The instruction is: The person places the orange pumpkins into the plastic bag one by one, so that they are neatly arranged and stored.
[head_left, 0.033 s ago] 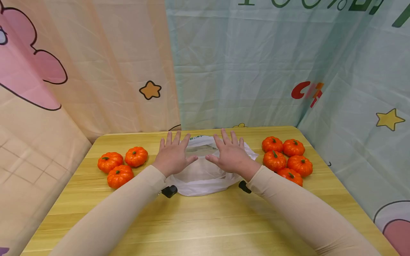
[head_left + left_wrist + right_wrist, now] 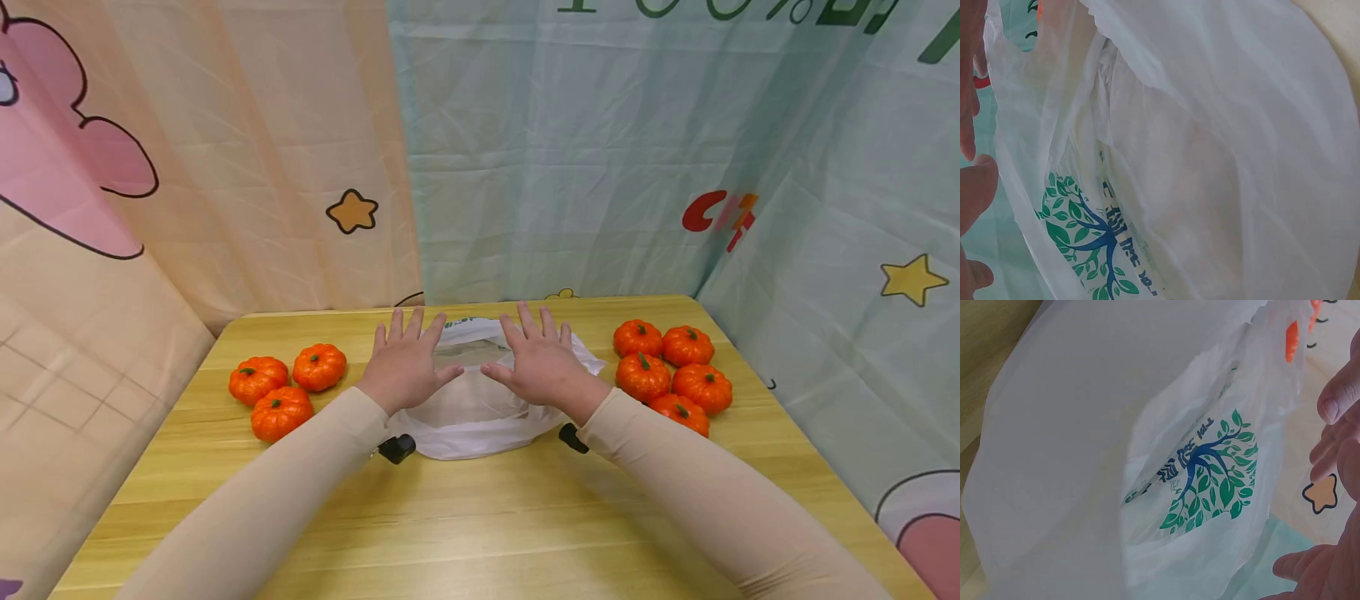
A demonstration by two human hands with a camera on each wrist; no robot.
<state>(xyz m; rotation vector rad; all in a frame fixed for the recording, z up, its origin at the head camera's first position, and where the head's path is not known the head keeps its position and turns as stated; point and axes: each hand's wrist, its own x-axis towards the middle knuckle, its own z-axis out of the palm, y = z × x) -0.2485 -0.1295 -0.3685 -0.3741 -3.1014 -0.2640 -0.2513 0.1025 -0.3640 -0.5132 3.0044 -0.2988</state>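
Note:
Both hands hover over a white plastic bag [image 2: 472,437] whose mouth gapes open on the table. The left hand [image 2: 407,364], its fingers spread, is above the bag's left side; the right hand [image 2: 542,364] mirrors it on the right. Neither holds anything. In the left wrist view the bag [image 2: 1191,175] shows a green and blue tree print with lettering, and part of the left hand [image 2: 975,187] appears at the edge. The right wrist view has the same print on the bag [image 2: 1054,456], with fingers of the right hand [image 2: 1341,462] beside it.
Three small orange pumpkins [image 2: 280,413] sit on the table's left side. A group of several more pumpkins [image 2: 702,388] lies to the right of the bag. Printed curtains [image 2: 555,167] hang behind and beside the wooden table [image 2: 480,525].

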